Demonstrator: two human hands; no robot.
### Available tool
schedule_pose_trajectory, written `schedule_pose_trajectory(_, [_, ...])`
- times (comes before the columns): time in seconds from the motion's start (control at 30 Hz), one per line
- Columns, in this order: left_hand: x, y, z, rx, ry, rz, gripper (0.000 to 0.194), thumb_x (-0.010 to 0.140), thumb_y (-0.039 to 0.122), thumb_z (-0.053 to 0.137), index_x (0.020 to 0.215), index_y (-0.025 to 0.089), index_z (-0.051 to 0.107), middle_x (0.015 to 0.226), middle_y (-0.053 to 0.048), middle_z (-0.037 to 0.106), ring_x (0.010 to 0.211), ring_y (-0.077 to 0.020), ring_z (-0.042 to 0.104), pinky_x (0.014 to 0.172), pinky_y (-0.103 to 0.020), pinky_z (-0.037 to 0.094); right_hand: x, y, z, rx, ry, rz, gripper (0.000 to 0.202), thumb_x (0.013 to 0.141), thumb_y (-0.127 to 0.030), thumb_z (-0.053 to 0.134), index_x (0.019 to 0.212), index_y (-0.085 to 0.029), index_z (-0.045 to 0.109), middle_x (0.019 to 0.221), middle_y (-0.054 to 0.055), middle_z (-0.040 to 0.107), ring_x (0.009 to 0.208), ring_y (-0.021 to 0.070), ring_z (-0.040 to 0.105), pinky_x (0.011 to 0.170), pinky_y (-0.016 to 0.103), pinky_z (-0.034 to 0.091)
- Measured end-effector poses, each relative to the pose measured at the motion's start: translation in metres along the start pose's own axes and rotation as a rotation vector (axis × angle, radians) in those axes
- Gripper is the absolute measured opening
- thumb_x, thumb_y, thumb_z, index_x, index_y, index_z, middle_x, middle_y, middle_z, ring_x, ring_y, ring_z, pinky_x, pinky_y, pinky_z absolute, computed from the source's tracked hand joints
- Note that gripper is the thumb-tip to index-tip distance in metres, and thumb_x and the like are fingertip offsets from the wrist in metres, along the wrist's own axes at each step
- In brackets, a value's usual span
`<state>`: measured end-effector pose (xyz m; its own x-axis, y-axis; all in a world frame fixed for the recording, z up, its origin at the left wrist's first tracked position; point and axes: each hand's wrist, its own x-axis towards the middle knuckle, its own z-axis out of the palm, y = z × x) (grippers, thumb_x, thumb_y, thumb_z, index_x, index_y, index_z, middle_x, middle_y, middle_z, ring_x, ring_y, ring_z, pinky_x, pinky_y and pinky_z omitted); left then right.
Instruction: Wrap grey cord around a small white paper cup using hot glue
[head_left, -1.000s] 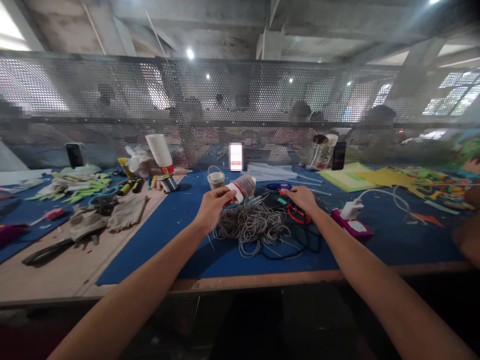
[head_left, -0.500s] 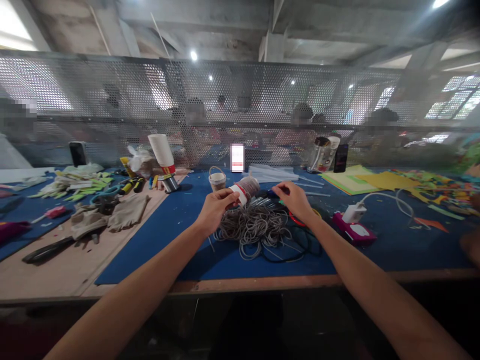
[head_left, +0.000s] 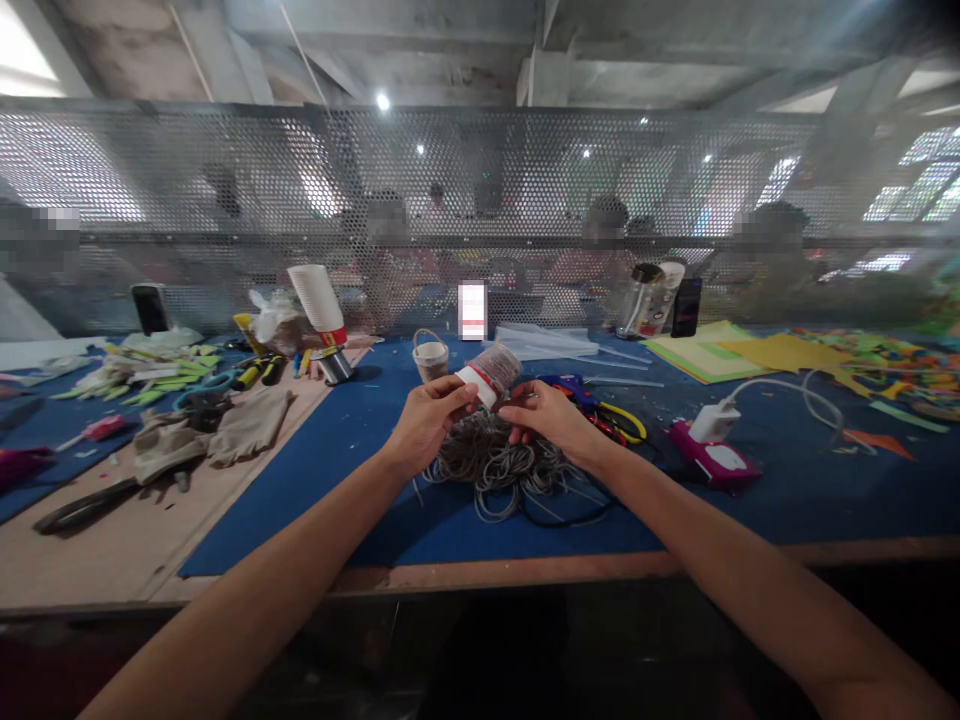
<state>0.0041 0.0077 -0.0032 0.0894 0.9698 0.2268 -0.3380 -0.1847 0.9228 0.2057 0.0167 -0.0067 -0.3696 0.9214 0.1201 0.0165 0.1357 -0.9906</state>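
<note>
1. Blue worktop (head_left: 300, 520) spans my feed, its wooden front edge nearest me.
2. Behind the middle of that edge, I see a heap of grey cord (head_left: 499, 465).
3. Over the heap, my left hand (head_left: 429, 415) grasps a tilted, red-banded cup (head_left: 493, 372) by its white end.
4. My right hand (head_left: 556, 418) bends its fingers beside the cup; I cannot tell whether they pinch anything.
5. Toward the back edge, a bright screen (head_left: 472, 310) stands before perforated mesh (head_left: 510, 170).

The person's right hand (head_left: 551, 415) has left the blue tool (head_left: 564, 384) and come in close beside the tilted cup (head_left: 496, 372). A yellow handle (head_left: 626, 422), mostly hidden earlier, now shows beyond the wrist.
</note>
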Motion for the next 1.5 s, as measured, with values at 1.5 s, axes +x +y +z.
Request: schedule_pose_trajectory(1.5, [-0.018,0.015,0.019,0.574,-0.092,0.239,0.022,0.079,0.034,0.07,0.087,0.015,0.077,0.083,-0.006,0.074,0.076,-0.0183,0.063,0.073,-0.028,0.048,-0.023,-0.036,-0.013,-0.739,0.355,-0.677,0.012,0.095,-0.033,0.06,0.091,-0.024,0.066,0.085,0.002,0.068,0.082,0.0181,0.062,0.088,0.036,0.045])
